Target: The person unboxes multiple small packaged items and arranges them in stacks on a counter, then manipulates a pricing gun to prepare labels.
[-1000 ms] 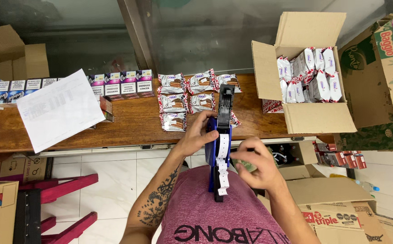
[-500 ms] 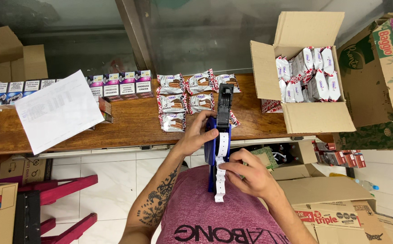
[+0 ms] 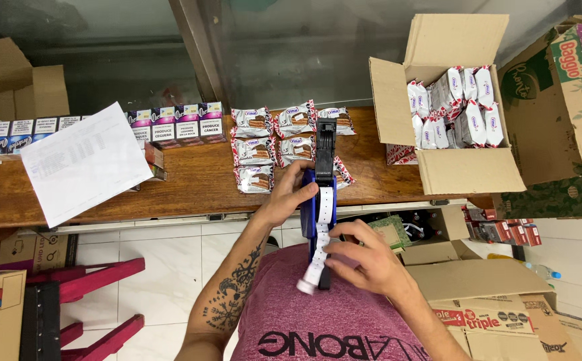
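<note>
My left hand grips the blue and black price-label gun, held upright over the edge of the wooden counter. A white label strip hangs from the gun down toward my chest. My right hand pinches that strip near its lower part, just below the gun's body. Behind the gun lie several wrapped snack packets in rows on the counter.
An open cardboard box full of white snack packs sits on the counter at right. A white paper sheet lies at left beside small carton packs. Cardboard boxes crowd the floor at right; a red stool stands at lower left.
My right hand has moved down and inward along the label strip, drawing it lower. The left hand and gun have stayed nearly in place.
</note>
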